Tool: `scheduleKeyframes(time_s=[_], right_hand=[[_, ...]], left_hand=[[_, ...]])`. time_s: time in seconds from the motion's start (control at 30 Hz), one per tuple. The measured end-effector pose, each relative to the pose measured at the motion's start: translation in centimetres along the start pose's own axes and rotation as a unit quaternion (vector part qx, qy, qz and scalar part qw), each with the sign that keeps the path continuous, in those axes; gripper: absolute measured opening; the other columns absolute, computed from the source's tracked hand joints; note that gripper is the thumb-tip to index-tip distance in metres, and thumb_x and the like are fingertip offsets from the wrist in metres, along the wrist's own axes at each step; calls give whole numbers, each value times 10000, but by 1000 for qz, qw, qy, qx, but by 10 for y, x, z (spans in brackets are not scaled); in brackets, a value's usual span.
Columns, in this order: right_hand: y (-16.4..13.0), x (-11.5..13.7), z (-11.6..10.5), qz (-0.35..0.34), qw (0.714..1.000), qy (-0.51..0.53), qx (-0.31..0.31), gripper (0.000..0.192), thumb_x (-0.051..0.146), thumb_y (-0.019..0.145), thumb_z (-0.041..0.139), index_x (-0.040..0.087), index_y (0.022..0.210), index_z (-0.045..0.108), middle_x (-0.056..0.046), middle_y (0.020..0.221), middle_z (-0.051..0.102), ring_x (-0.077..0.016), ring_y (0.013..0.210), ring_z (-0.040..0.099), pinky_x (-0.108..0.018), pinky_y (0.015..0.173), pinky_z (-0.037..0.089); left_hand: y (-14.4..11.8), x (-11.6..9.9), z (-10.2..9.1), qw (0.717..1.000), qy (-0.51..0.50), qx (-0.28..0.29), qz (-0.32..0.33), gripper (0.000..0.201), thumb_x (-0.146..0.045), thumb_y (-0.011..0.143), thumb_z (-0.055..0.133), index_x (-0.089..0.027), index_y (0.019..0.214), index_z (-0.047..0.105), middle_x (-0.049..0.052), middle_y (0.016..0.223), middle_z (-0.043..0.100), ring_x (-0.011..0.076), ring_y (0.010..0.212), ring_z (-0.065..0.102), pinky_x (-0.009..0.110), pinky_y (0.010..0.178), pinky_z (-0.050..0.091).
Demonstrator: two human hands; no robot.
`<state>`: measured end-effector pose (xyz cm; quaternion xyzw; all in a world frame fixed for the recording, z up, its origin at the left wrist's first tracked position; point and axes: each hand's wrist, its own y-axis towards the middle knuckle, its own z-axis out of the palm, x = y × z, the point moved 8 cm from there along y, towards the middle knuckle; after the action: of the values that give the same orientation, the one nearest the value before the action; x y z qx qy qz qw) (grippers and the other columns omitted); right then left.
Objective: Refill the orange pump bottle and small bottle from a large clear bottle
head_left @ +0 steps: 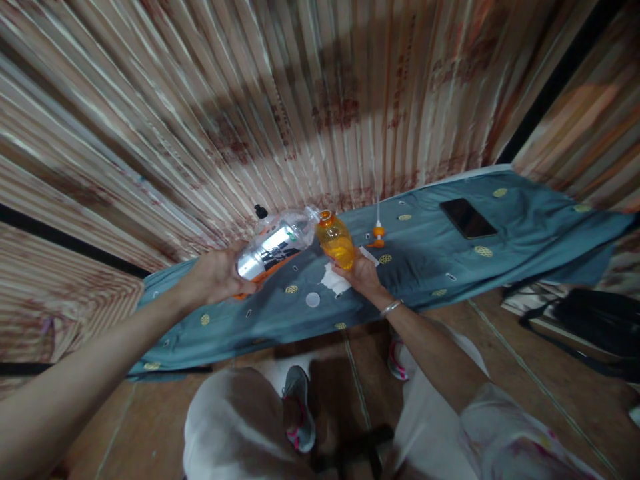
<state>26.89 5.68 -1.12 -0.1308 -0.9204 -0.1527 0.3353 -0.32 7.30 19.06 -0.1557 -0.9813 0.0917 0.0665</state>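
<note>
My left hand is wrapped round the lower end of a clear plastic bottle with a silver label. This bottle is tipped almost onto its side, its uncapped neck pointing right. In my right hand is a translucent orange bottle, gripped near its base and leaning left, with its open mouth close to the clear bottle's neck. Whether the two mouths touch I cannot tell. An orange pump top with a thin tube lies to the right. Torn white paper is beneath my right hand.
A narrow table with a blue-green patterned cloth runs along a striped curtain. On it are a dark phone, a pale round disc and, by the curtain, a small black cap. A black bag sits at the right.
</note>
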Motion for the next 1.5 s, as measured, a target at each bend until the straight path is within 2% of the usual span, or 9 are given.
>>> scheduleKeyframes(time_s=[0.47, 0.67, 0.9, 1.17, 1.5], right_hand=[[-1, 3, -2, 2, 1000, -15, 14, 622, 466, 816, 825, 109, 1266, 586, -182, 1090, 784, -316, 1037, 763, -340, 862, 576], [-1, 5, -4, -2, 1000, -2, 13, 620, 441, 823, 824, 103, 1282, 580, -174, 1105, 787, -319, 1051, 764, -352, 873, 581], [0, 4, -3, -16, 1000, 15, 7, 597, 432, 813, 822, 123, 1272, 597, -170, 1132, 788, -327, 1057, 764, -383, 885, 596], [0, 3, -1, -7, 1000, -3, 9, 641, 447, 808, 831, 102, 1286, 579, -187, 1103, 784, -330, 1047, 762, -358, 854, 585], [-1, 5, -4, 3, 1000, -7, 14, 630, 459, 819, 820, 104, 1283, 585, -170, 1090, 791, -319, 1043, 763, -342, 855, 574]], left_hand=[[-1, -2, -2, 1000, -3, 3, -2, 937, -563, 676, 686, -128, 1472, 450, 20, 751, 649, 272, 721, 657, 302, 629, 389], [-1, -1, -2, 1000, -9, -14, 4, 908, -565, 665, 712, -129, 1432, 498, 27, 762, 663, 263, 694, 643, 303, 632, 391], [-1, 0, -2, 1000, -10, -15, 4, 928, -542, 670, 720, -126, 1463, 476, -18, 665, 594, 238, 640, 605, 284, 608, 357], [-3, -4, -4, 1000, -12, -6, 0, 940, -545, 666, 720, -121, 1468, 478, 9, 734, 635, 259, 709, 633, 290, 637, 381], [-2, -2, -3, 1000, -7, -9, -4, 928, -531, 657, 717, -132, 1461, 481, -8, 710, 611, 248, 681, 628, 284, 608, 369]])
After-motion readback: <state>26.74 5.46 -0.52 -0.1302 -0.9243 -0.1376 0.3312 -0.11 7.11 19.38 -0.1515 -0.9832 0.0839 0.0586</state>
